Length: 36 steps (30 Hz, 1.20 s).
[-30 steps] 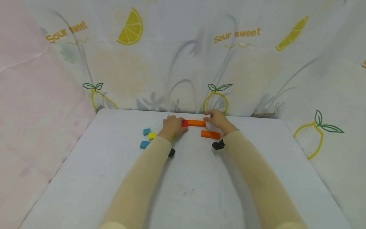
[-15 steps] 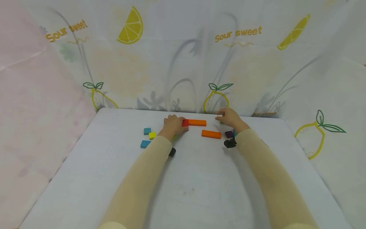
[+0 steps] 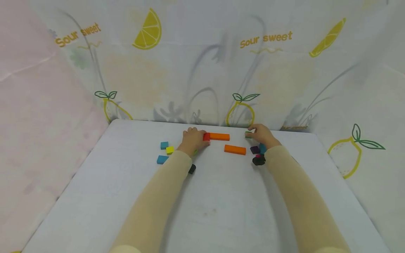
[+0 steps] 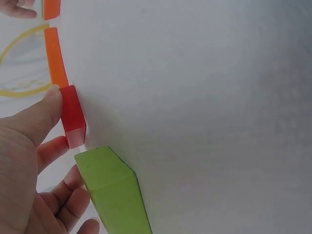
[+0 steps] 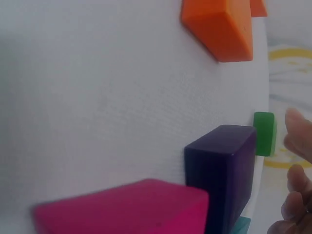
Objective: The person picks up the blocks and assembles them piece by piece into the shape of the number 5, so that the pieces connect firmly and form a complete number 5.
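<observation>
My left hand (image 3: 192, 140) pinches a red block (image 4: 73, 117) between thumb and fingers. The red block stands at the left end of a long orange block (image 3: 219, 136), in line with it. A larger lime green block (image 4: 114, 187) lies beside the curled lower fingers, as the left wrist view shows. At the right, my right hand (image 3: 263, 136) reaches to a small green block (image 5: 264, 134), fingertips right at it in the head view. The right wrist view shows a gap between that block and the loosely bent fingers (image 5: 300, 134).
A second orange block (image 3: 235, 149) lies between the hands. Purple (image 5: 222, 170) and magenta (image 5: 131, 207) blocks sit near the right wrist. Blue (image 3: 164, 145) and yellow (image 3: 169, 150) blocks lie left of the left forearm. A patterned cloth (image 3: 202, 70) hangs behind the table.
My right hand has moved right, from the orange block's end to the small green block, uncovering the purple block. The left hand keeps its hold on the red block.
</observation>
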Each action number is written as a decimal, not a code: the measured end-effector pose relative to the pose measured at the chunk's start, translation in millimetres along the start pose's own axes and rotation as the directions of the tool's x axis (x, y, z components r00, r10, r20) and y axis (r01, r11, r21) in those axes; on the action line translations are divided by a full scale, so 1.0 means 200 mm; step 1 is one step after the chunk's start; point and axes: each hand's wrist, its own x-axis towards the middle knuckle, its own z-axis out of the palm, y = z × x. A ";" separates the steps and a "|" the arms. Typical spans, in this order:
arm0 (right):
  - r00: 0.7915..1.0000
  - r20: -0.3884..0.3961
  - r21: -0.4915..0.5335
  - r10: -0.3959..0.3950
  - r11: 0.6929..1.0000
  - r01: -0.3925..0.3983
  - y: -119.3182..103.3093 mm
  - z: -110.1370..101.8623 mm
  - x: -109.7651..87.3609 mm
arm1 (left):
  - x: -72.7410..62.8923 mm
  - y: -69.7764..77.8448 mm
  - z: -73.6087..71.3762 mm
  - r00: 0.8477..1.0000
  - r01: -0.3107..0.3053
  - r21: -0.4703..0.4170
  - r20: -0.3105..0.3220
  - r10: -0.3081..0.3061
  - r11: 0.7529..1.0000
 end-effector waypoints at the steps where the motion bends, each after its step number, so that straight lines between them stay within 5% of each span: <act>1: 1.000 0.003 0.001 0.000 1.000 0.000 0.01 0.00 -0.01 | 0.00 0.00 0.00 1.000 -0.001 0.000 0.002 0.001 1.000; 13: 1.000 0.011 -0.075 0.001 0.997 0.000 0.03 0.02 -0.01 | 0.04 0.01 0.07 1.000 0.000 -0.006 0.002 0.000 1.000; 36: 0.997 0.043 -0.059 -0.066 0.996 0.068 -0.13 0.10 0.03 | 0.00 0.01 0.01 1.000 0.021 -0.021 -0.002 -0.021 1.000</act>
